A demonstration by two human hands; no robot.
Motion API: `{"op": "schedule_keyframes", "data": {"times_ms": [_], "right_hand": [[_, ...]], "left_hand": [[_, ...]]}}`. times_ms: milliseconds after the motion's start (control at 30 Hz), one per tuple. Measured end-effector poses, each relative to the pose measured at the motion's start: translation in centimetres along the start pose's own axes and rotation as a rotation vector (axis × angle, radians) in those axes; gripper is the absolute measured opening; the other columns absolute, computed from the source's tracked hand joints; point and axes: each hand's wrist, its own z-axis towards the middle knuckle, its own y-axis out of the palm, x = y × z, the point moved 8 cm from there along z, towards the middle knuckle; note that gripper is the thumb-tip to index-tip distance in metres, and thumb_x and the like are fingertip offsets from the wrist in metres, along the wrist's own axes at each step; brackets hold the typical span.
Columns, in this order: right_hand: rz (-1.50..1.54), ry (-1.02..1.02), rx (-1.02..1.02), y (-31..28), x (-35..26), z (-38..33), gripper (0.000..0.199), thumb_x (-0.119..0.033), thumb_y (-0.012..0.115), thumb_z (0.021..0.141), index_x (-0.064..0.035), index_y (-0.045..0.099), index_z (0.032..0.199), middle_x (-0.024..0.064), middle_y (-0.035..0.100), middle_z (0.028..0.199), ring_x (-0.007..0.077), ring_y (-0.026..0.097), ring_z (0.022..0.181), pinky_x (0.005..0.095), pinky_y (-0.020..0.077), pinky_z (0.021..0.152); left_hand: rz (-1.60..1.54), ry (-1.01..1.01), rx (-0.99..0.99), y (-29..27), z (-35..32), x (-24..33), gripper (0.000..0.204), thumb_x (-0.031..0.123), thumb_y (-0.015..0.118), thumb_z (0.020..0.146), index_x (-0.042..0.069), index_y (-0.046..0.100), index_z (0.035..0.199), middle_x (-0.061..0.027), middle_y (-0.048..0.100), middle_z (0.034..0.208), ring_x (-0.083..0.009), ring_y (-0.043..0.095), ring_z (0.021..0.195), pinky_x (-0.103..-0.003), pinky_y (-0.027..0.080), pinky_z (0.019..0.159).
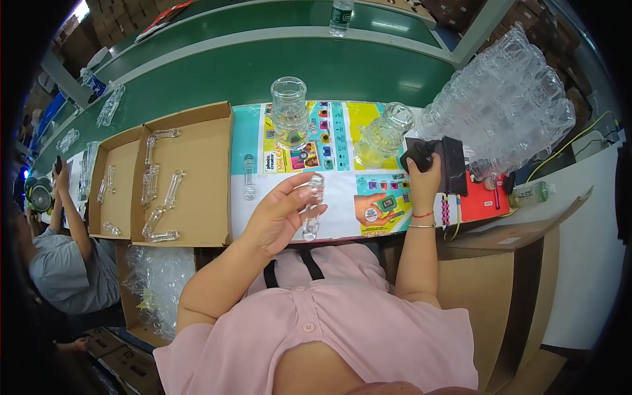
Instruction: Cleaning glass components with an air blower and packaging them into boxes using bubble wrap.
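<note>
My left hand [280, 214] pinches a clear tube-shaped piece with bulging ends [311, 227] above the sheet-covered worktop. My right hand [424, 176] is wrapped round a small black object [421, 154], beside a dark flat block [453, 168]; its exact kind is hard to make out. A similar slim clear tube [249, 178] lies on the white part of the sheet, left of my left hand. Beyond my hands, a wide clear ribbed cylinder [289, 115] stands upright, and a second clear ribbed cylinder [385, 137] leans near my right hand.
Open cardboard trays [187, 128] at the left hold several clear tubes. A large pile of clear ribbed pieces [507, 99] rises at the right. A water bottle [340, 18] stands at the back, a green bottle [532, 193] lies far right. Another person [72, 266] works at the left.
</note>
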Motion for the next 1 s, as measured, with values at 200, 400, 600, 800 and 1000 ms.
{"op": "schedule_keyframes", "data": {"times_ms": [200,400,600,800,1000], "right_hand": [[0.114,-0.024,0.026,-0.4,-0.2,-0.4,0.046,-0.011,0.069,0.074,0.0011,0.046,0.111,0.015,0.059,0.098,0.0166,0.058,0.089,0.027,0.0471,0.074],[0.057,-0.004,-0.033,-0.4,-0.1,-0.3,0.046,-0.013,0.07,0.075,0.0013,0.046,0.111,0.0141,0.059,0.101,0.0188,0.059,0.089,0.0295,0.0467,0.078],[-0.001,-0.013,-0.037,-0.6,0.1,-0.3,0.039,-0.014,0.067,0.078,0.0027,0.05,0.108,0.0128,0.062,0.094,0.0186,0.06,0.084,0.0299,0.0459,0.077],[-0.129,-0.104,0.145,-3.8,0.2,1.2,0.04,-0.018,0.067,0.078,0.0033,0.049,0.107,0.0174,0.062,0.091,0.0248,0.062,0.084,0.0331,0.0467,0.074],[-0.214,0.045,-0.014,-3.0,2.3,1.3,0.049,-0.019,0.064,0.079,0.0026,0.041,0.117,0.0249,0.057,0.102,0.0373,0.057,0.095,0.039,0.0448,0.08]], "left_hand": [[0.033,-0.068,0.044,1.0,1.7,-1.3,0.027,0.011,0.06,0.084,0.004,0.05,0.108,-0.0078,0.059,0.101,-0.0158,0.059,0.089,-0.031,0.05,0.081],[0.05,-0.063,0.059,1.6,2.6,-2.1,0.022,0.013,0.063,0.083,0.005,0.052,0.1,-0.0066,0.061,0.093,-0.0136,0.058,0.082,-0.028,0.049,0.078],[0.086,-0.062,0.043,1.5,3.2,-3.0,0.02,0.014,0.062,0.083,0.006,0.053,0.099,-0.0069,0.061,0.095,-0.0148,0.059,0.082,-0.028,0.05,0.076],[0.08,-0.081,0.066,2.3,3.4,-3.9,0.018,0.012,0.064,0.081,0.005,0.053,0.093,-0.0059,0.06,0.084,-0.0138,0.057,0.075,-0.029,0.048,0.076],[0.101,-0.086,0.061,2.4,3.6,-4.5,0.017,0.013,0.065,0.081,0.005,0.053,0.091,-0.0063,0.06,0.085,-0.0141,0.058,0.076,-0.028,0.049,0.074]]}}
